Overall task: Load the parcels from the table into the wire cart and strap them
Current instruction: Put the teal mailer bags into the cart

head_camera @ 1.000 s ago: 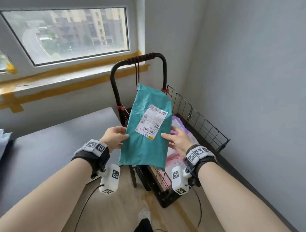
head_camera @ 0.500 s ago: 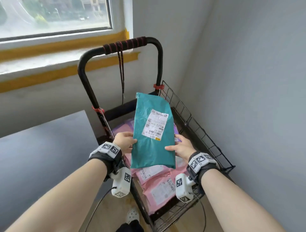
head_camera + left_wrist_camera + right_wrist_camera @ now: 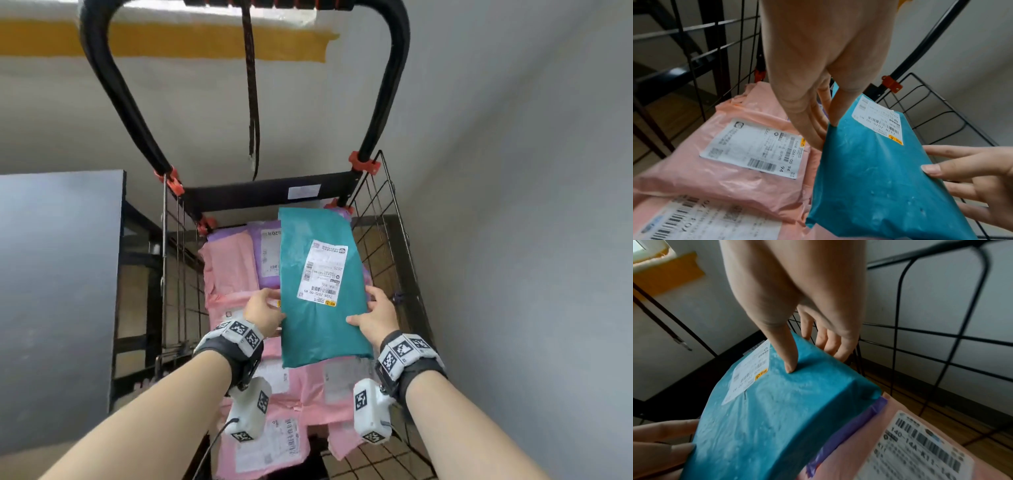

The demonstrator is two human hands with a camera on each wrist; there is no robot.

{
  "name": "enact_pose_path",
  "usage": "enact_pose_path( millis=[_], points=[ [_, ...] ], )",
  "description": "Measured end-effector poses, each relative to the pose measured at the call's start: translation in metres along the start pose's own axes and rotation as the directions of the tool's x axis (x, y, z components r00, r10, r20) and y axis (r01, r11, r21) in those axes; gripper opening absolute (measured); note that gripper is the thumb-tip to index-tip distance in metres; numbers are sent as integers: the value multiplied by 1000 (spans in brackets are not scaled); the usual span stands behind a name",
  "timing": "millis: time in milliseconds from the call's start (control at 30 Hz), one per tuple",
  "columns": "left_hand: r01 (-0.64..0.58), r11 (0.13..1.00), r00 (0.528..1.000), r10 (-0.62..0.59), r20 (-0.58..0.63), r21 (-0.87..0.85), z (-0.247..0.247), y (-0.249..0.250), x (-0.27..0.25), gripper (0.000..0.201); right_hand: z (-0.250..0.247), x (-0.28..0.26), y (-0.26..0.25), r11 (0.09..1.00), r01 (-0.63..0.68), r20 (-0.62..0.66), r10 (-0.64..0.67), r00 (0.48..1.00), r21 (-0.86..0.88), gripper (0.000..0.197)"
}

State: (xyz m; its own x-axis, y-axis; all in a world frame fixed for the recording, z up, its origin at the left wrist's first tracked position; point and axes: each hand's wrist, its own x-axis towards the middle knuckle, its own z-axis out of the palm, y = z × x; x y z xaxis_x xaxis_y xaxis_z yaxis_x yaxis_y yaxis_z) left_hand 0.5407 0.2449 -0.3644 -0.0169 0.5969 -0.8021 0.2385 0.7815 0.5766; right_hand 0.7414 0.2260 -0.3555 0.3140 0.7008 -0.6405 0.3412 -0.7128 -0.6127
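I hold a teal parcel (image 3: 322, 308) with a white label low inside the wire cart (image 3: 388, 240), over pink parcels (image 3: 228, 267) and a purple parcel (image 3: 265, 257). My left hand (image 3: 270, 308) pinches its left edge, thumb on top and fingers underneath. My right hand (image 3: 370, 311) grips the right edge. In the left wrist view the left hand (image 3: 822, 126) pinches the teal parcel (image 3: 875, 178). In the right wrist view the thumb of the right hand (image 3: 807, 356) presses on the teal parcel (image 3: 777, 410). A dark strap (image 3: 252, 102) hangs from the cart handle (image 3: 383, 102).
The dark table (image 3: 58, 274) stands left of the cart. A grey wall (image 3: 531, 240) runs close along the cart's right side. The cart's wire side (image 3: 931, 345) rises just beyond my right fingers. Several pink parcels (image 3: 735, 146) cover the cart's bottom.
Both hands have carried the teal parcel forward and down, from in front of the handle to low inside the cart. My view has tilted down over the cart.
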Motion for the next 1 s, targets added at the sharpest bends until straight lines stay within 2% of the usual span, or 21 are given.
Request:
enact_pose_path(
  millis=[67, 267, 433, 667, 733, 867, 1000],
  points=[
    [34, 999, 999, -33, 21, -41, 12, 0, 14, 43, -5, 21, 3, 1000, 12, 18, -11, 1000, -19, 70],
    [-28, 1000, 999, 29, -37, 12, 41, 4, 43, 54, -4, 57, 18, 997, 59, -62, -62, 996, -48, 68],
    [-37, 997, 997, 42, -66, 70, 55, 1, 54, 63, 5, 71, 28, 979, 57, -10, -60, 998, -196, 72],
    [-107, 976, 994, 110, -6, 190, 54, 1, 40, 54, 8, 66, 33, 944, 98, 22, -96, 995, -314, 71],
    [-124, 946, 991, 132, -9, 301, 48, 0, 33, 50, 7, 58, 28, 931, 104, 19, -104, 994, -349, 69],
    [-192, 808, 972, 234, -4, 558, 24, 0, 6, 42, 4, 24, 12, 901, 137, 38, -133, 990, -412, 62],
    [-199, 711, 958, 286, -19, 675, -12, 6, -33, 37, 10, -26, -11, 860, 200, 67, -192, 979, -469, 52]
  ],
)
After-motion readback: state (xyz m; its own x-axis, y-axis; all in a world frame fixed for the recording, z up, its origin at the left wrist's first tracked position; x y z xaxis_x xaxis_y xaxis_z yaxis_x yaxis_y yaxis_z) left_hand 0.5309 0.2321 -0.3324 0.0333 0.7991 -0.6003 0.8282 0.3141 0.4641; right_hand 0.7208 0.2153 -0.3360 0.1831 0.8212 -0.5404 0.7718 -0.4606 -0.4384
